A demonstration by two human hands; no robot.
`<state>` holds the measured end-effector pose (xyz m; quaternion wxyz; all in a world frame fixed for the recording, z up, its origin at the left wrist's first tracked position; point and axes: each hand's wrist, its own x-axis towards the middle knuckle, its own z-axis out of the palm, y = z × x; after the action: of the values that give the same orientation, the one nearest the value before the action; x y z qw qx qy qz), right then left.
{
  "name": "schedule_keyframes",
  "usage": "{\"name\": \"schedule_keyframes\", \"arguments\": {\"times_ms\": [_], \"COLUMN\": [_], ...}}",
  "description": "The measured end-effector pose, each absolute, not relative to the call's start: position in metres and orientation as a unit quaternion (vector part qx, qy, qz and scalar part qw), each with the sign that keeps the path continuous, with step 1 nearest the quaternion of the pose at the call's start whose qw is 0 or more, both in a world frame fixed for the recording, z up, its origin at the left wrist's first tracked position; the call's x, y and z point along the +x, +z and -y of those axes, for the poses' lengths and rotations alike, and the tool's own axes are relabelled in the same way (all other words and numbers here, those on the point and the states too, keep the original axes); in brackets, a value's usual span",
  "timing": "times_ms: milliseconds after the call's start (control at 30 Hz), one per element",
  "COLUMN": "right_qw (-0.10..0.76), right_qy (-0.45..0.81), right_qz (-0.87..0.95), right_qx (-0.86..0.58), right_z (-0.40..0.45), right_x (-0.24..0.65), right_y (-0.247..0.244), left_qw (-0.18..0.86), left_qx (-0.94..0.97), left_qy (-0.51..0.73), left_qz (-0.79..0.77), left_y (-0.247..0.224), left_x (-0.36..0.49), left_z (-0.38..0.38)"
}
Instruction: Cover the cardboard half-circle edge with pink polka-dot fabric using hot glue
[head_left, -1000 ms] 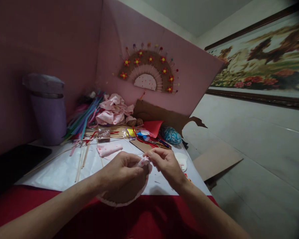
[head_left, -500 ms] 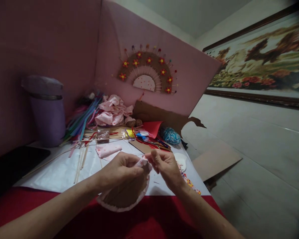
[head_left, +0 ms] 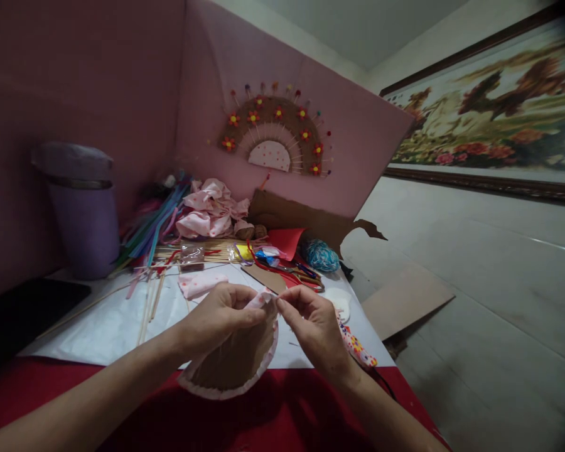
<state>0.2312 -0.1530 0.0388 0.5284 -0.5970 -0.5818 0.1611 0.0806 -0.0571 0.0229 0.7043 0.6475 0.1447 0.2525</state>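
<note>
A brown cardboard piece [head_left: 235,361] with a curved edge wrapped in pale pink fabric is held up over the front edge of the table. My left hand [head_left: 228,314] is closed on its upper part, thumb on the near side. At the upper right corner, my right hand [head_left: 313,326] pinches the folded fabric edge [head_left: 269,296] between thumb and forefinger. The fingertips of both hands are close together there. A folded piece of pink dotted fabric [head_left: 201,285] lies on the white sheet behind my left hand.
Thin sticks [head_left: 156,295], a teal yarn ball [head_left: 321,255], scissors [head_left: 306,276] and crumpled pink fabric [head_left: 211,210] lie behind my hands. A purple bin [head_left: 85,226] stands left, near a black flat object [head_left: 37,307]. A flower-decorated cardboard arch [head_left: 275,110] is on the pink board.
My right hand has turned slightly, and its thumb and forefinger now pinch at the fabric corner. The cardboard piece has shifted slightly left, along with the whole view.
</note>
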Motion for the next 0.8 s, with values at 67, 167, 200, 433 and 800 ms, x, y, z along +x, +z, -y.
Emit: {"name": "schedule_keyframes", "arguments": {"times_ms": [67,167,200,433,800], "right_qw": [0.51,0.474,0.462,0.436,0.553], "right_qy": [0.14,0.09,0.065,-0.032,0.505], "right_qz": [0.603,0.641,0.655,0.714,0.382], "right_qx": [-0.598,-0.596,-0.595,-0.547,-0.542], "right_z": [0.154,0.157,0.159,0.164,0.14], "right_x": [0.232,0.23,0.229,0.226,0.236], "right_y": [0.041,0.043,0.043,0.044,0.027], "left_qw": [0.699,0.689,0.686,0.672,0.749], "left_qx": [0.653,0.659,0.66,0.669,0.601], "left_qy": [0.254,0.263,0.267,0.282,0.26], "left_qz": [-0.144,-0.147,-0.149,-0.143,-0.097], "left_y": [0.023,0.023,0.023,0.025,0.019], "left_x": [0.081,0.082,0.082,0.083,0.084], "left_z": [0.057,0.059,0.059,0.062,0.06]}}
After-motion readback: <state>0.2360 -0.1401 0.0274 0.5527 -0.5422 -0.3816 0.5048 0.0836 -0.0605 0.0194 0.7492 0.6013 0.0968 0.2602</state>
